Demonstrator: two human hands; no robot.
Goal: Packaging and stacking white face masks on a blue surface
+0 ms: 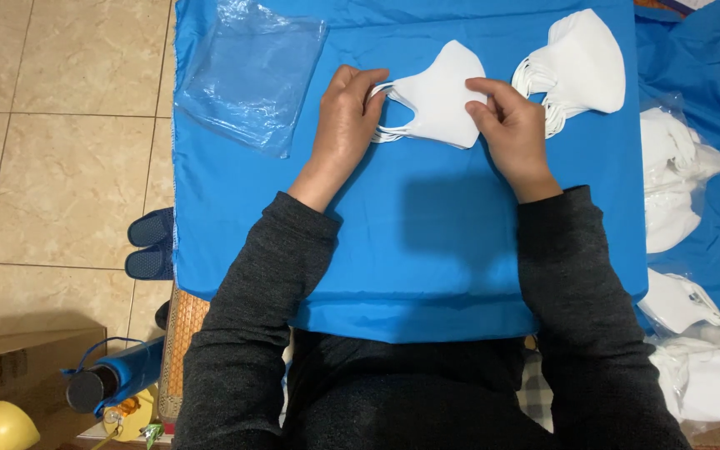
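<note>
A small stack of white folded face masks lies on a blue cloth over the table. My left hand grips the stack's left side, fingers on the white ear loops. My right hand pinches its right edge with thumb and fingers. Both forearms wear dark grey sleeves. A second pile of white masks with loops hanging left lies just right of my right hand.
A clear plastic bag lies flat at the cloth's far left. More white masks in clear bags sit at the right on blue cloth. On the tiled floor left: blue slippers, a blue bottle, a cardboard box.
</note>
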